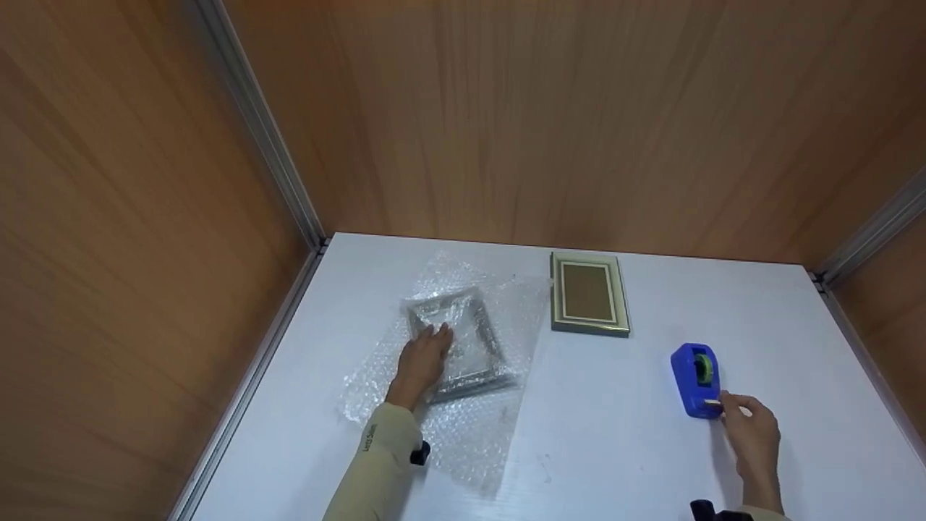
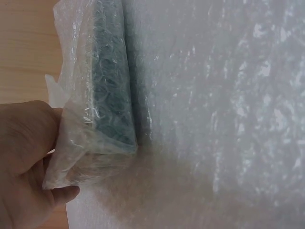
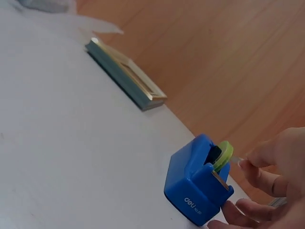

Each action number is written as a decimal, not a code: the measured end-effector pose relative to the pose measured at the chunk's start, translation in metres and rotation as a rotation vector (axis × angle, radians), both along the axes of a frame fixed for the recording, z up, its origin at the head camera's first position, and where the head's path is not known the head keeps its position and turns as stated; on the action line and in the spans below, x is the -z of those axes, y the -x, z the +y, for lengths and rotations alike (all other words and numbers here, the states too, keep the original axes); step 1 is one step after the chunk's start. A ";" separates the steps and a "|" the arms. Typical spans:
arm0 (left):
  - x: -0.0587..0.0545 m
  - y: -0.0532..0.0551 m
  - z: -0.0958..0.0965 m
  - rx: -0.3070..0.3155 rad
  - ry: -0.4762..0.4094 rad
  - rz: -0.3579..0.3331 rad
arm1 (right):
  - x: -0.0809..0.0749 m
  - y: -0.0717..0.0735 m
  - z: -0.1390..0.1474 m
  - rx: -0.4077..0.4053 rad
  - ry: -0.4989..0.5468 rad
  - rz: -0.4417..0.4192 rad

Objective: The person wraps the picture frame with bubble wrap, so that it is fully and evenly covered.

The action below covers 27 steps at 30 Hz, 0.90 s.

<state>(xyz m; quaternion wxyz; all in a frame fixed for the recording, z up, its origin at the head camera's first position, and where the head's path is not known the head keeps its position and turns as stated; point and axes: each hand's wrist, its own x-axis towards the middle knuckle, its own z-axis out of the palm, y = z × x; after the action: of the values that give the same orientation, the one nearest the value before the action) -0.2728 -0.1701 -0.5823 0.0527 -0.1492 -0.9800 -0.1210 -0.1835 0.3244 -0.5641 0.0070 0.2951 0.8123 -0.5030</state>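
L hand (image 1: pixel 423 358) lies over near-L part of wrapped frame (image 1: pixel 474 340), fingers loosely spread, resting on the film; grip wide, hand not curled round anything. Frame sits flat on white tabletop (image 1: pixel 600 441), L of ctr, slightly skewed, under clear bubble wrap (image 1: pixel 463 452); rest of sheet spreads out beneath & around it, one corner twd back edge, one twd the person. L wrist view: greenish side of frame shows thru the film, loose wrap bunched at its corner next to the fingers. R hand (image 1: pixel 752 434) at blue tape disp. (image 1: pixel 684 380), R side of table. Grip narrow: thumb & index pinch a short bit of clear tape (image 3: pixel 236 160) by the roll; other fingers bent, close to front of disp., contact hard to confirm. Disp. marked "deli", green-yellow roll (image 3: pixel 224 156) in its well, toothed cutter (image 3: pixel 220 180) at front end. 2nd frame (image 1: pixel 589 291), pale w/ gold trim & brown ctr, lies unwrapped nr back edge, betw. wrap & disp., R edge of wrap just beside it. Beige sleeve (image 1: pixel 376 459) on L arm, lettering nr cuff. Wood-grain panels (image 1: pixel 564 130) behind & at sides, metal rails (image 1: pixel 264 123) at corners.
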 end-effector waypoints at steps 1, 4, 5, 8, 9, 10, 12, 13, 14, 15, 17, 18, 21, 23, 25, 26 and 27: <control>0.000 0.000 0.000 0.001 -0.003 0.001 | -0.001 -0.001 -0.002 0.000 -0.052 -0.006; 0.001 0.001 0.001 0.006 0.001 0.021 | -0.002 -0.004 -0.007 -0.021 -0.118 -0.054; 0.001 0.001 0.001 0.006 0.002 0.027 | -0.001 -0.004 -0.008 -0.027 -0.098 -0.076; 0.000 0.000 0.001 -0.007 0.005 0.001 | 0.002 -0.005 -0.009 -0.045 -0.006 -0.129; 0.000 0.001 0.002 -0.016 0.004 -0.020 | 0.004 -0.005 -0.009 -0.040 0.018 -0.130; -0.001 0.001 0.002 -0.030 0.004 -0.048 | 0.006 -0.005 -0.009 -0.035 0.035 -0.120; -0.002 0.001 0.002 -0.051 0.003 -0.101 | 0.009 -0.007 -0.009 -0.005 0.069 -0.098; -0.003 0.001 0.003 -0.060 0.000 -0.127 | 0.011 -0.008 -0.010 0.013 0.078 -0.089; -0.004 0.001 0.003 -0.068 0.002 -0.150 | 0.012 -0.010 -0.010 0.034 0.087 -0.079; -0.004 0.001 0.003 -0.072 0.001 -0.157 | 0.014 -0.011 -0.011 0.055 0.099 -0.073; -0.004 0.000 0.003 -0.071 -0.003 -0.160 | 0.016 -0.014 -0.013 0.091 0.126 -0.064; -0.004 0.000 0.003 -0.071 -0.006 -0.159 | 0.017 -0.015 -0.014 0.105 0.131 -0.058; -0.003 0.000 0.003 -0.059 -0.012 -0.130 | 0.019 -0.017 -0.018 0.144 0.131 -0.059; -0.002 -0.001 0.002 -0.048 -0.011 -0.105 | 0.020 -0.017 -0.019 0.165 0.123 -0.069; -0.002 -0.001 0.002 -0.038 -0.010 -0.081 | 0.022 -0.018 -0.020 0.178 0.106 -0.082; -0.002 -0.001 0.002 -0.035 -0.011 -0.075 | 0.023 -0.018 -0.020 0.183 0.100 -0.085; -0.002 0.000 0.002 -0.032 -0.007 -0.067 | 0.023 -0.018 -0.020 0.188 0.093 -0.086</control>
<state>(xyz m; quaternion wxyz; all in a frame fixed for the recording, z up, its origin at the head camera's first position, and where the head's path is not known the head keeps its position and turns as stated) -0.2724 -0.1679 -0.5801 0.0224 -0.1292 -0.9830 -0.1286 -0.1651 0.3042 -0.5875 0.0082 0.3905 0.7559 -0.5255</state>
